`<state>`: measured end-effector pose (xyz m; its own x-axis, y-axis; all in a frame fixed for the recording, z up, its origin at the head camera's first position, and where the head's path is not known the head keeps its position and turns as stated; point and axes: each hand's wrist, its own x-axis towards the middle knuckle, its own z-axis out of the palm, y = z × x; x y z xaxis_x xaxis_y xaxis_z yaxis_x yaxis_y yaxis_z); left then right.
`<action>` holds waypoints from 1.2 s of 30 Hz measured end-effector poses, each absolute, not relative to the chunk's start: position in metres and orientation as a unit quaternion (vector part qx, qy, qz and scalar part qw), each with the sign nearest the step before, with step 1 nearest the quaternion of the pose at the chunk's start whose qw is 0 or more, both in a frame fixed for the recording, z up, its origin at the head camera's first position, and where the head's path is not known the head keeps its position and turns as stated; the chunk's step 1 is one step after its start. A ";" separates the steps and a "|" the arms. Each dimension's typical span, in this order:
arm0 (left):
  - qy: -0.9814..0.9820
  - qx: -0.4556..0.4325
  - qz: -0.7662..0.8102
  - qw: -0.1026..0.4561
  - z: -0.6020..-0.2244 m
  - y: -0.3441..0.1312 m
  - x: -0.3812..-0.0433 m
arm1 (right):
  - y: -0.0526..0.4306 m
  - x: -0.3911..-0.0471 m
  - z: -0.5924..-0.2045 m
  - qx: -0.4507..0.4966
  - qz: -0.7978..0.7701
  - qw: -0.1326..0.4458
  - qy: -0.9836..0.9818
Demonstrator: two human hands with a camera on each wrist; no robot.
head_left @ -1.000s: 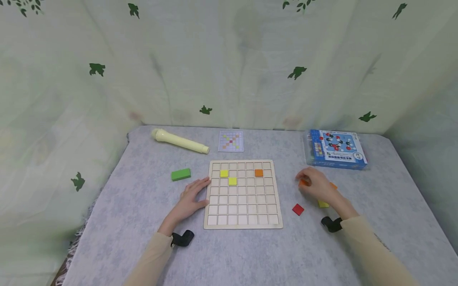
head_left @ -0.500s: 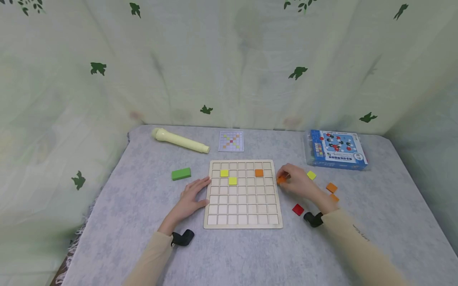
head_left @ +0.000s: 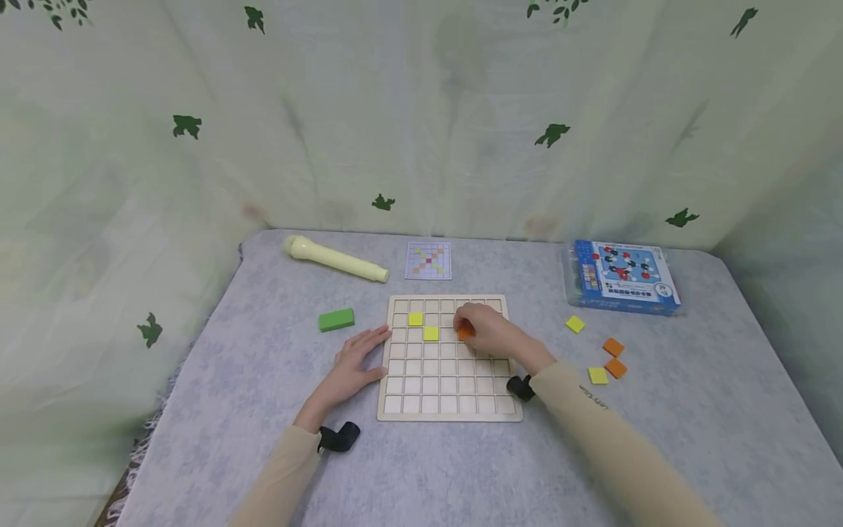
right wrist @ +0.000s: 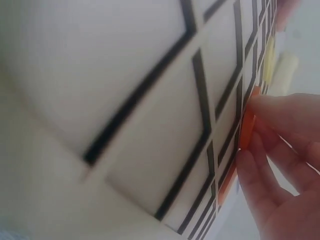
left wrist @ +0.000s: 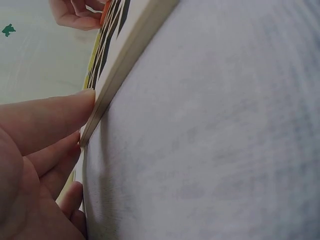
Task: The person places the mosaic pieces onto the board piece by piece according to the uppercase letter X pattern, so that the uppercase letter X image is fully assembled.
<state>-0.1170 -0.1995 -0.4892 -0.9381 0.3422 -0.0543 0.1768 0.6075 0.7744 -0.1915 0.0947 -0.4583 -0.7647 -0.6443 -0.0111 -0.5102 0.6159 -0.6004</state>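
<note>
A pale wooden grid board (head_left: 421, 388) lies flat on the cloth-covered table. My right hand (head_left: 492, 333) is over its upper right part and pinches an orange square tile (right wrist: 248, 122) between thumb and fingers, right at the grid. Beside it in the right wrist view, a second orange tile (right wrist: 227, 184) sits in the grid; in the head view my hand covers it. Two yellow tiles, an upper one (head_left: 416, 319) and a lower one (head_left: 431, 334), fill cells at the upper left. With fingers extended, my left hand (head_left: 349, 369) touches the board's left edge.
Right of the board lie loose yellow tiles (head_left: 575, 324) and orange tiles (head_left: 613, 347). A blue-labelled box (head_left: 626, 274) stands behind them. Along the back are a pale yellow microphone-shaped tube (head_left: 339, 260) and a small pattern card (head_left: 428, 261). A green block (head_left: 336, 320) lies left.
My right hand has carried the orange tile leftwards from the loose tiles onto the board. The right sleeve now covers where the red tile lay. My left hand has stayed at the board's edge.
</note>
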 end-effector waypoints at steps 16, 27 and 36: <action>0.889 0.143 0.422 0.104 -0.485 -0.196 -0.116 | 0.159 -0.165 -0.452 -0.227 -0.384 0.098 0.890; 0.891 0.140 0.418 0.106 -0.486 -0.197 -0.116 | 0.229 -0.111 -0.463 -0.204 -0.345 0.125 0.908; 0.891 0.144 0.419 0.102 -0.487 -0.197 -0.117 | 0.221 -0.099 -0.468 -0.216 -0.264 0.103 0.934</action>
